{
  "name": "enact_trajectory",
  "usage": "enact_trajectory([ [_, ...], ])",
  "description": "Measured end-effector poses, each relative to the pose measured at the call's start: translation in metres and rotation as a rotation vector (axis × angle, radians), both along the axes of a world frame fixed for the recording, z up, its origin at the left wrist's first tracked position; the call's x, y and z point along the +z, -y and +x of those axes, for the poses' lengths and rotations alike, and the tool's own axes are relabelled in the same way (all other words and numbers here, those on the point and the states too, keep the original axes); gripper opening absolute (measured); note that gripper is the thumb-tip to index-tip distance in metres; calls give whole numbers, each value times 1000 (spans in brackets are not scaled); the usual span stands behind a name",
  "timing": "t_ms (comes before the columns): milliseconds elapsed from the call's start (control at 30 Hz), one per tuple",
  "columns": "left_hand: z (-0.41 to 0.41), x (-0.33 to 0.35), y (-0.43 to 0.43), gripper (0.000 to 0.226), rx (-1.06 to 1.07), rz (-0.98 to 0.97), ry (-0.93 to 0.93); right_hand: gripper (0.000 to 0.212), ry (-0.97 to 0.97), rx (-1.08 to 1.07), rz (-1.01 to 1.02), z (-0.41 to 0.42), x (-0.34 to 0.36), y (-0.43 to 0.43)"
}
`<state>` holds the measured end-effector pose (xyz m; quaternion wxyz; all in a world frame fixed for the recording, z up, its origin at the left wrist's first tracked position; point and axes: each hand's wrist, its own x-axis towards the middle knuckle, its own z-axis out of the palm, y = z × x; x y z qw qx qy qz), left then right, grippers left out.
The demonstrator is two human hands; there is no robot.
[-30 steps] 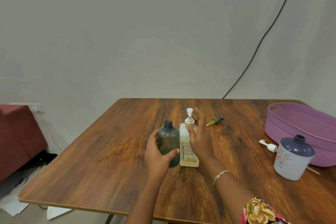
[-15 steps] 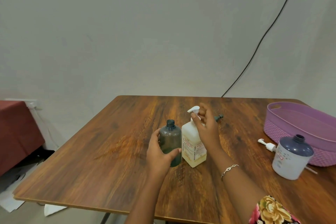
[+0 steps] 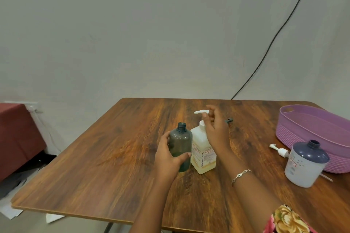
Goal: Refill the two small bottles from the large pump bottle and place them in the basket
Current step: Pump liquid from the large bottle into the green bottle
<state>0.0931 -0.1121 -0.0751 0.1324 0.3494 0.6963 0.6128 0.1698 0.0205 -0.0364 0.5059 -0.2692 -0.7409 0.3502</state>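
Note:
A small dark green bottle (image 3: 180, 143) stands uncapped near the table's middle, and my left hand (image 3: 167, 157) wraps around its lower half. Touching its right side is the large cream pump bottle (image 3: 202, 154), its white spout pointing left over the green bottle's side. My right hand (image 3: 216, 128) grips the pump head from the right. A second small bottle (image 3: 305, 163), white with a dark blue shoulder and open neck, stands at the right. The purple basket (image 3: 310, 128) sits just behind it.
A loose white pump cap (image 3: 278, 150) lies between the white-and-blue bottle and the basket. A dark cap (image 3: 229, 120) lies behind my right hand. The wooden table (image 3: 106, 161) ends at a wall; a black cable (image 3: 272, 41) runs down it.
The pump spout has swung from pointing away to pointing left toward the green bottle. My right hand rose onto the pump head. The left hand has kept its hold.

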Motion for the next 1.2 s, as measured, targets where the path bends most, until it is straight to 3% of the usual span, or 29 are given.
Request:
enact_trajectory([
  [267,-6,12,-15,77,-19,-100,-33,27,189,1,380,28,34,-6],
  [500,-9,23,-22,79,-46,-99,-14,21,348,5,398,23,56,-4],
  [1200,-16,47,-31,80,-78,-183,-69,25,554,-23,406,20,68,0],
])
